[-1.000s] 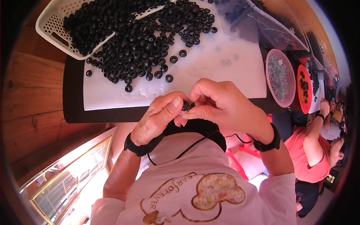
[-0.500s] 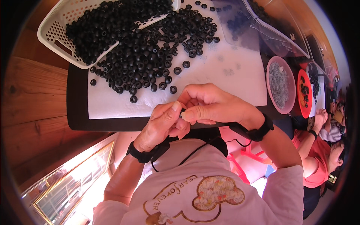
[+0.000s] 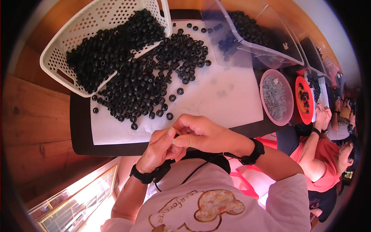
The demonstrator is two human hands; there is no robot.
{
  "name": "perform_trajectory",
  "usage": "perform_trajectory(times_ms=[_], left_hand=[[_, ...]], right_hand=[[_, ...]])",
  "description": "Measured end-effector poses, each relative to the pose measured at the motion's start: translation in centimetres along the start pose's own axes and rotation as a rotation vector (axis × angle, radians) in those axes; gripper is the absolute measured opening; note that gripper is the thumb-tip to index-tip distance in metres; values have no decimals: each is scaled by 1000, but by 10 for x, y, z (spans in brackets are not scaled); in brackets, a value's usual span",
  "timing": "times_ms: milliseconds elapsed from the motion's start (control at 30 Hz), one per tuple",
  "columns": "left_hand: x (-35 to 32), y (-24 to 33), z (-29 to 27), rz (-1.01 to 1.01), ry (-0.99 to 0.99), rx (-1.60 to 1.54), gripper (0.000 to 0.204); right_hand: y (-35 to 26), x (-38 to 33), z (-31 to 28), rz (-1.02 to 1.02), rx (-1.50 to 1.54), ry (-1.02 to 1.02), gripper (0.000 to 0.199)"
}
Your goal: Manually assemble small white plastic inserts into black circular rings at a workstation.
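Black and mostly hidden, a small piece [image 3: 176, 135] lies between the left hand [image 3: 156, 150] and the right hand [image 3: 201, 133], fingertips pinched narrowly upon it; presumably light, firm and smooth, it suits a hold by its outer wall. Black rings [image 3: 139, 91] lie loose on a white sheet [image 3: 239, 94] over a dark table [image 3: 82, 133]; wooden planks [image 3: 38, 120] adjoin, left; a co-worker [image 3: 321, 172] sits right.

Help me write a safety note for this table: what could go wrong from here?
The small dark piece at the fingertips of the left hand and right hand is mostly hidden, so it might slip unseen. Stray black rings lie apart from the heap; a passing hand could scatter them. The pink bowl of grey bits appears close to the near edge of the table, so an elbow might tip it.
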State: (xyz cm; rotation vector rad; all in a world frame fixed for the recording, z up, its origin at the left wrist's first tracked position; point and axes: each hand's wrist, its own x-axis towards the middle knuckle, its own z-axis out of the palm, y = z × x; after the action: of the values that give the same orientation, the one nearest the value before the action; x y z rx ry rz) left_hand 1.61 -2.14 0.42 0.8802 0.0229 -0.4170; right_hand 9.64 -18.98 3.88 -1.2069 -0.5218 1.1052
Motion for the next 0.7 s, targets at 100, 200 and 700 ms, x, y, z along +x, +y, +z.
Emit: perform_trajectory(times_ms=[100,200,700], left_hand=[[0,-2,-2,20,-16,35,45],[1,-5,3,48,21,127,45],[3,-12,8,223,73,229,41]], right_hand=[[-5,0,2,33,-112,43,24],[-2,1,-2,33,-61,57,24],[-27,-25,-8,-317,-987,379,12]])
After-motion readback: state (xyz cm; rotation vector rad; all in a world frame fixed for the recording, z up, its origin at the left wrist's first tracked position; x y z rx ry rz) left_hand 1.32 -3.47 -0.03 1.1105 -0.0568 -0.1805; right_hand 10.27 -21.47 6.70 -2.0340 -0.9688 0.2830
